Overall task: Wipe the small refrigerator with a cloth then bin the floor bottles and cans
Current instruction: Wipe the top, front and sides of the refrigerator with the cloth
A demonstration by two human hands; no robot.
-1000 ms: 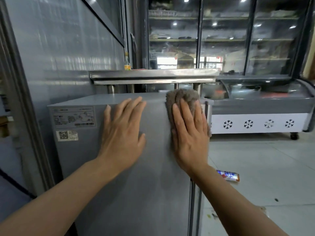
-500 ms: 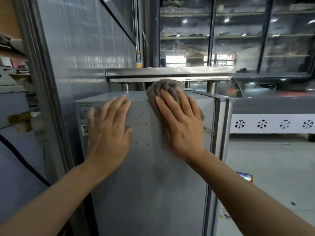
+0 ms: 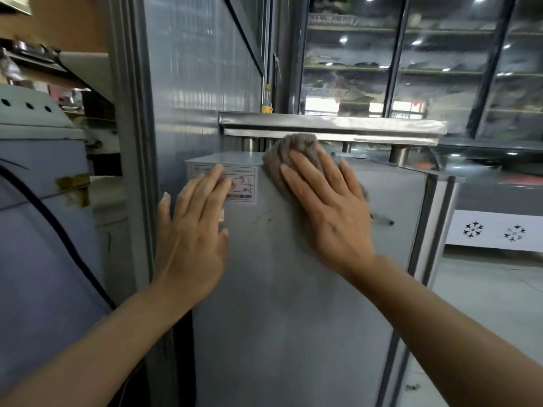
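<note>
Dim, even indoor light: ceiling lamps mirrored as white spots in the dark glass-fronted display cabinet [image 3: 411,69], glare along the polished steel shelf edge [image 3: 332,124], faint shadow beside my right hand [image 3: 332,218], wide-angle bowing at the margins.

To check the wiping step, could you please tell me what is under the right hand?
A grey-brown cloth lies under the right hand, pressed flat on the small refrigerator near its top edge. The hand hides much of the cloth and the surface beneath.

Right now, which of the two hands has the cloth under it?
The right hand: it presses the grey cloth against the refrigerator; the left hand rests bare over the label.
</note>
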